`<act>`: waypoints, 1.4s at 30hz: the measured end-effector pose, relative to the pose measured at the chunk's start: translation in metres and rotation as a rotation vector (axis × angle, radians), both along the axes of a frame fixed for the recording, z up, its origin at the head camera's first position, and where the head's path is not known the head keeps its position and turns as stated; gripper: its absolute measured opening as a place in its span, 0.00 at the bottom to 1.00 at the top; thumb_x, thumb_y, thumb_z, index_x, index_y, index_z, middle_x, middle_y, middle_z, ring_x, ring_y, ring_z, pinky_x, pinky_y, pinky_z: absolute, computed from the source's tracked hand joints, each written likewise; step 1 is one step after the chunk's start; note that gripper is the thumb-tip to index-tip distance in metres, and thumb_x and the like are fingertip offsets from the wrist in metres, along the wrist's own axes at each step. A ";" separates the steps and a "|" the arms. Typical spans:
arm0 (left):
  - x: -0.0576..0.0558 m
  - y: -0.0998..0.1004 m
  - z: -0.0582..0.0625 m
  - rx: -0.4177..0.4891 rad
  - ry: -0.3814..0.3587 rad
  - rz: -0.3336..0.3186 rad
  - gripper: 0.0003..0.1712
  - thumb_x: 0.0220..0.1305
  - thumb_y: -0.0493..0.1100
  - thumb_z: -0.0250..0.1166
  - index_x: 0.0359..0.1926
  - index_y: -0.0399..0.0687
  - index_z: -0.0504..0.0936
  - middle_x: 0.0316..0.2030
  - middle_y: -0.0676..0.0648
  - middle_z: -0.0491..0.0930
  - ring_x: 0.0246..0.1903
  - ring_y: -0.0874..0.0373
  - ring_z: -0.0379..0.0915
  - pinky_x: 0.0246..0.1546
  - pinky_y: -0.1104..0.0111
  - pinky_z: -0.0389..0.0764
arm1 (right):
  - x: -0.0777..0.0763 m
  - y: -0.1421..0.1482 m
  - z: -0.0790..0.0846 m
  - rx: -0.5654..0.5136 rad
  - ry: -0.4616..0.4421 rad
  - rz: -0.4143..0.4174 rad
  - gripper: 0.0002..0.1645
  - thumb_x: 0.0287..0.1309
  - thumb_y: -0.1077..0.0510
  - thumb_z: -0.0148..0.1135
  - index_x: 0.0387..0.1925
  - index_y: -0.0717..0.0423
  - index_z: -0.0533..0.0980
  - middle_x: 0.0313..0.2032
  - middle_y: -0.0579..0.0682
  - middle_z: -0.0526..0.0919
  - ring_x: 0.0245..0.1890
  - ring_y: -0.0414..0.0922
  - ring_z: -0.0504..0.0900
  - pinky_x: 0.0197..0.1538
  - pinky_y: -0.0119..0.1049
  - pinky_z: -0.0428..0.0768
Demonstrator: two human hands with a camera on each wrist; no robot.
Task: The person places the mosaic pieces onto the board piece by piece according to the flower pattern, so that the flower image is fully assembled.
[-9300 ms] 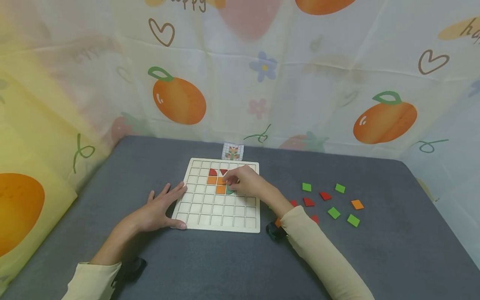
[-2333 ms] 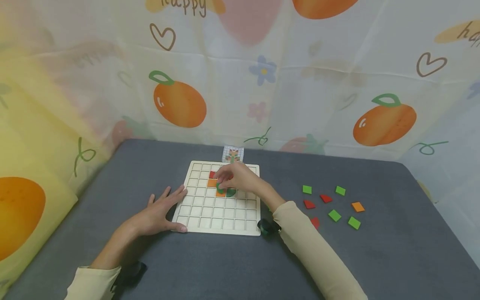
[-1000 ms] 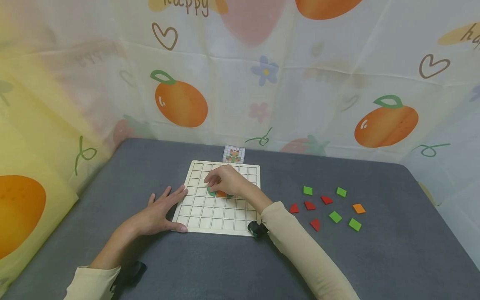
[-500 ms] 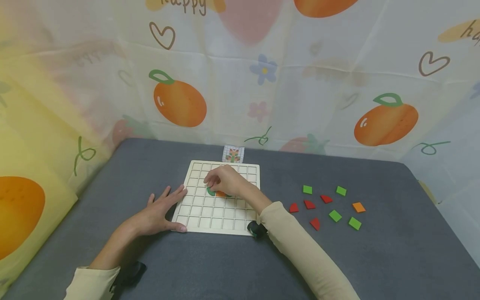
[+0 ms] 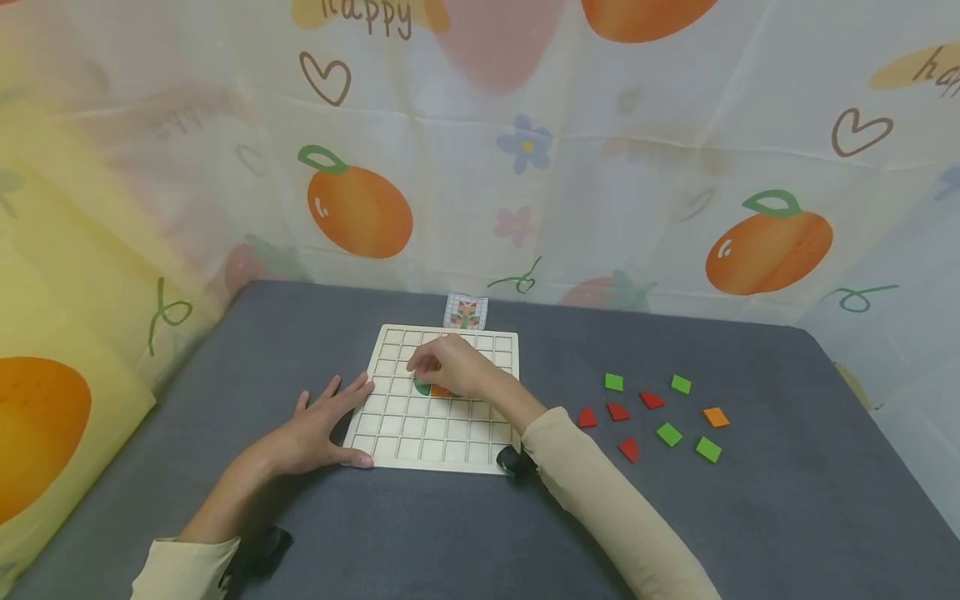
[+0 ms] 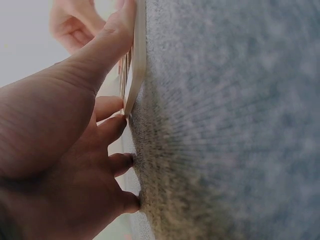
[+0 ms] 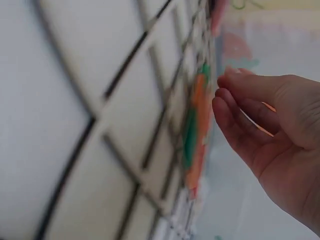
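Note:
A pale square grid board [image 5: 420, 450] lies on the grey table. My left hand [image 5: 315, 429] rests at its left edge with fingers spread, thumb on the near-left corner. My right hand [image 5: 453, 364] is over the upper middle of the board, fingers loosely curled. In the right wrist view the right hand [image 7: 270, 115] shows nothing between its fingertips, apart from the tiles. Below the fingers in the head view lie a green curved tile [image 5: 422, 387] and an orange tile [image 5: 440, 391]. The hand hides the board's other tiles there.
Right of the board lie loose green tiles [image 5: 670, 434], red tiles [image 5: 628, 450] and an orange tile [image 5: 716, 417]. A small pattern card [image 5: 466, 312] lies behind the board. A printed cloth [image 5: 450, 167] hangs along the table's back edge.
My right hand carried a green tile leftward over the board; a green tile now lies left of the orange one. During the last second the right hand barely moved. The left hand stayed put.

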State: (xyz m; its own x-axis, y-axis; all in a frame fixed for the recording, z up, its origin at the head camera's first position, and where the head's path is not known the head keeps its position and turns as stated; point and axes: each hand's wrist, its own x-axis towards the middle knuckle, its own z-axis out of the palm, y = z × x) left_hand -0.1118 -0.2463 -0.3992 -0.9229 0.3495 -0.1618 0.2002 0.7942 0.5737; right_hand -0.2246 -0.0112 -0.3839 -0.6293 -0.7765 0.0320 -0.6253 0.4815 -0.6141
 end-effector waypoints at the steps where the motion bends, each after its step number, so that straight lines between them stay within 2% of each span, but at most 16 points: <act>1: 0.000 0.000 0.000 0.002 0.000 0.000 0.65 0.43 0.64 0.76 0.75 0.41 0.55 0.75 0.36 0.47 0.72 0.27 0.32 0.60 0.28 0.30 | 0.002 0.000 0.003 0.007 0.012 0.008 0.11 0.61 0.64 0.65 0.46 0.59 0.83 0.36 0.48 0.87 0.37 0.38 0.83 0.42 0.26 0.77; 8: 0.001 0.000 0.000 0.005 0.006 0.000 0.64 0.43 0.63 0.77 0.75 0.41 0.56 0.75 0.36 0.48 0.72 0.27 0.32 0.60 0.28 0.30 | 0.014 0.005 0.026 0.055 0.078 0.076 0.13 0.63 0.64 0.63 0.49 0.58 0.82 0.39 0.48 0.86 0.39 0.40 0.83 0.43 0.27 0.77; 13: 0.001 0.001 0.000 0.002 0.006 -0.004 0.64 0.44 0.63 0.76 0.75 0.41 0.56 0.75 0.36 0.48 0.72 0.27 0.33 0.60 0.28 0.30 | 0.017 0.018 0.032 0.040 0.067 0.062 0.13 0.63 0.63 0.64 0.49 0.59 0.82 0.41 0.49 0.86 0.41 0.40 0.82 0.44 0.28 0.78; 22: 0.000 0.002 0.000 0.007 0.010 -0.007 0.64 0.44 0.62 0.77 0.75 0.39 0.55 0.75 0.35 0.48 0.72 0.26 0.32 0.59 0.28 0.30 | 0.015 0.054 0.027 0.002 0.054 -0.014 0.16 0.60 0.64 0.67 0.51 0.59 0.81 0.42 0.49 0.86 0.42 0.41 0.83 0.44 0.31 0.78; 33: -0.001 0.004 -0.002 0.002 -0.001 -0.008 0.65 0.44 0.63 0.76 0.75 0.41 0.55 0.75 0.36 0.47 0.72 0.27 0.32 0.60 0.28 0.30 | 0.006 0.105 0.027 0.036 0.047 -0.130 0.17 0.60 0.63 0.67 0.52 0.59 0.81 0.42 0.51 0.86 0.42 0.43 0.83 0.44 0.34 0.81; 42: -0.002 0.004 0.000 -0.009 -0.013 0.004 0.65 0.43 0.64 0.76 0.75 0.42 0.55 0.75 0.36 0.47 0.72 0.27 0.31 0.60 0.29 0.29 | 0.002 0.144 0.017 0.029 0.049 -0.215 0.17 0.60 0.63 0.67 0.51 0.60 0.81 0.44 0.51 0.86 0.44 0.45 0.83 0.48 0.39 0.81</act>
State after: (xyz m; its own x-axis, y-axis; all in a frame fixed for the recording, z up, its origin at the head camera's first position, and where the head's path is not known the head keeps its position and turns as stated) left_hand -0.1135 -0.2427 -0.3993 -0.9222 0.3439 -0.1769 0.1892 0.8000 0.5694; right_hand -0.2224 0.1327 -0.3668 -0.7787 -0.6256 0.0464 -0.5351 0.6238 -0.5697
